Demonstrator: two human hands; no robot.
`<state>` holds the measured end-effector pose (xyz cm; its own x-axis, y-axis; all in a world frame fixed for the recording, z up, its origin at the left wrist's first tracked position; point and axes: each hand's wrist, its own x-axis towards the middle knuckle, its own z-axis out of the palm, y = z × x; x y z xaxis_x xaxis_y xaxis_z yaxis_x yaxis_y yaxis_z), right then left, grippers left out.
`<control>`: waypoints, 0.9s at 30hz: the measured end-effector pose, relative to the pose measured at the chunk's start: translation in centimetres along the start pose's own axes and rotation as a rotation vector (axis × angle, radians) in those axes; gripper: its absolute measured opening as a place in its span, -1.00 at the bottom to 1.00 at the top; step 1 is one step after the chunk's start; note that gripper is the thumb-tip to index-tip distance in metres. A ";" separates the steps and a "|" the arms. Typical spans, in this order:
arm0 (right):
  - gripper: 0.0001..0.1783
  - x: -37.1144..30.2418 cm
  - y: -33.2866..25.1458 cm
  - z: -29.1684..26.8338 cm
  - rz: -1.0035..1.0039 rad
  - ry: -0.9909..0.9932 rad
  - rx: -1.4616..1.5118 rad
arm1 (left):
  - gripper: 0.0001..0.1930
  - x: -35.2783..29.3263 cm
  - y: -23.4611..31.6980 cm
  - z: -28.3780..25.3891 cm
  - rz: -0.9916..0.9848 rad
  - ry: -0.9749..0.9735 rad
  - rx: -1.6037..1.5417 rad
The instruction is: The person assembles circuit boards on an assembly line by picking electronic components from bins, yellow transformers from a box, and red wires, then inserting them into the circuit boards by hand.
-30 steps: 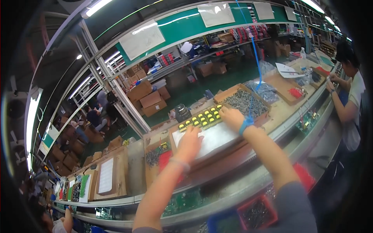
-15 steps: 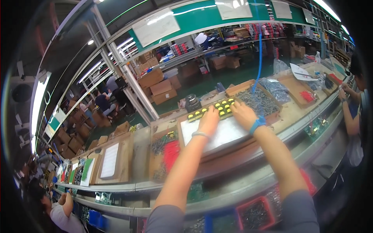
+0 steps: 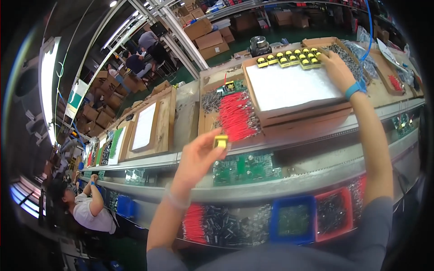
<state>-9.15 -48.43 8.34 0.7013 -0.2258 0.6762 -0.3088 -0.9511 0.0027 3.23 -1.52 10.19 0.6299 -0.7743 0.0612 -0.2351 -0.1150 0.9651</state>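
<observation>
My left hand (image 3: 193, 161) is raised over the near side of the line, thumb and fingers pinching one small yellow-and-black transformer (image 3: 220, 141). Below and to the right of it, a green circuit board (image 3: 246, 169) lies on the conveyor. Farther away, yellow-and-black transformers (image 3: 291, 58) stand in rows along the far edge of a white sheet (image 3: 291, 88) on top of a cardboard box (image 3: 307, 116). My right hand (image 3: 337, 70) is at the right end of those rows, its fingers closed on a transformer there; the fingertips are partly hidden.
Left of the box, an open carton holds red wires (image 3: 237, 116) and metal parts. A blue bin (image 3: 293, 219) and a red bin (image 3: 333, 212) line the near edge. A blue coiled hose (image 3: 368, 31) hangs at right. A co-worker (image 3: 92, 207) sits at far left.
My left hand has left the transformer rows and come nearer and left, now with one transformer. My right hand stays at the rows. The view has tilted downward.
</observation>
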 end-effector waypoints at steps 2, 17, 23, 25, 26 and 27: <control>-0.64 -0.4 2.0 0.7 0.038 -0.030 0.008 | -0.51 -2.3 -2.9 -0.7 -0.064 0.043 0.014; -0.59 -0.9 2.5 0.5 0.086 -0.117 -0.063 | -0.63 -4.6 -9.0 -2.3 0.369 -0.083 0.847; -0.56 -0.9 2.7 0.2 0.090 -0.095 -0.060 | -0.63 -4.7 -9.4 -2.0 0.361 -0.076 0.824; -0.57 -0.9 2.2 0.4 0.093 -0.103 -0.053 | -0.63 -4.8 -9.6 -2.1 0.360 -0.072 0.812; -0.57 -1.0 2.2 0.4 0.092 -0.090 -0.045 | -0.63 -4.8 -9.6 -2.0 0.356 -0.074 0.819; -0.57 -1.0 2.2 0.4 0.090 -0.078 -0.036 | -0.63 -4.7 -9.6 -2.0 0.352 -0.075 0.826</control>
<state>-10.26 -50.35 7.38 0.7169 -0.3269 0.6158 -0.3946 -0.9184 -0.0282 3.97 4.48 1.10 0.3777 -0.8845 0.2737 -0.8805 -0.2517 0.4017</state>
